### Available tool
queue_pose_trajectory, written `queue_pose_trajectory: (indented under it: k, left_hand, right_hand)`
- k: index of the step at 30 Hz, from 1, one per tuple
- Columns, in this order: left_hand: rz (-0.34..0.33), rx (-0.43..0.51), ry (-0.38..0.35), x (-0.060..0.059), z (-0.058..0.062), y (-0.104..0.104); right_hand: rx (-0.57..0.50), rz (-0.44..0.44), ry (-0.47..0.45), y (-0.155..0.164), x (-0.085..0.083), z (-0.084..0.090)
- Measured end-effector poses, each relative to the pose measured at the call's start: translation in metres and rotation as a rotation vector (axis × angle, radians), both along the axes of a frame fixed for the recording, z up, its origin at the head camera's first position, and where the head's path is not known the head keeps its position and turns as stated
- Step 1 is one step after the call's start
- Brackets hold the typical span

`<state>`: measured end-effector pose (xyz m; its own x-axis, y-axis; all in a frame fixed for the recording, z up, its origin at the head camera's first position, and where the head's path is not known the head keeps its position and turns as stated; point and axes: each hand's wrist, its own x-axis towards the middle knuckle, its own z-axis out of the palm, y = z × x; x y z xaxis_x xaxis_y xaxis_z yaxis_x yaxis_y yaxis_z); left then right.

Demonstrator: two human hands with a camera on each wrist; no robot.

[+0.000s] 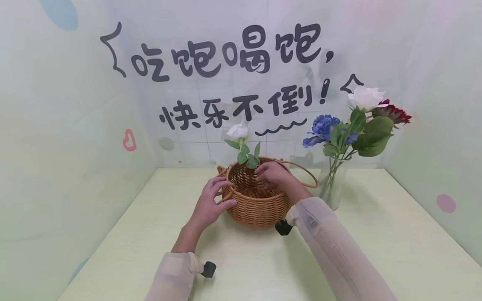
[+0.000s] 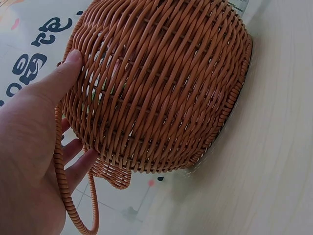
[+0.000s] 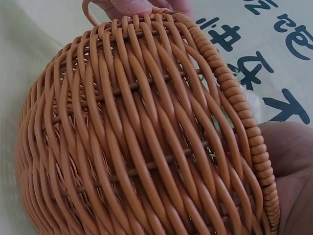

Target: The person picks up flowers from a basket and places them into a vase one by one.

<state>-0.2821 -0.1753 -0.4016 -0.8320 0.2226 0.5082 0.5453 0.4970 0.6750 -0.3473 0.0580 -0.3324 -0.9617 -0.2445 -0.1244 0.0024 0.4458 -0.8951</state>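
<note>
A round brown wicker basket [image 1: 256, 209] stands on the pale table [image 1: 376, 251]. My left hand [image 1: 208, 200] grips its left side, thumb pressed on the woven wall [image 2: 156, 88] and fingers up at the rim by a folded handle [image 2: 66, 196]. My right hand [image 1: 273, 173] reaches over the far rim with curled fingers at the stem of a white rose [image 1: 238, 131], which stands upright in the basket. In the right wrist view the basket wall [image 3: 122, 137] fills the frame, with my right palm [image 3: 288, 161] beside its rim; the rose's stem is hidden there.
A clear glass vase [image 1: 333, 184] stands just right of the basket, holding a blue flower [image 1: 324, 125], a white flower [image 1: 365, 98] and a red flower [image 1: 393, 112]. The basket's other handle [image 1: 305, 175] lies folded toward the vase. Printed walls enclose the table on three sides.
</note>
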Motion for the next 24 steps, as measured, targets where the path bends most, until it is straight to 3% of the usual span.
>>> queue_pose_trajectory:
  k: [9,24]
  left_hand:
    - [-0.003,0.0,-0.005,-0.0001,0.0004,-0.0003]
    - [-0.002,-0.011,0.016,-0.0001,0.0008,0.0]
  right_hand:
    - [-0.006,0.017,-0.058,-0.0014,-0.0006,-0.0006]
    - [-0.115,0.046,-0.096,0.0021,-0.0009,-0.0003]
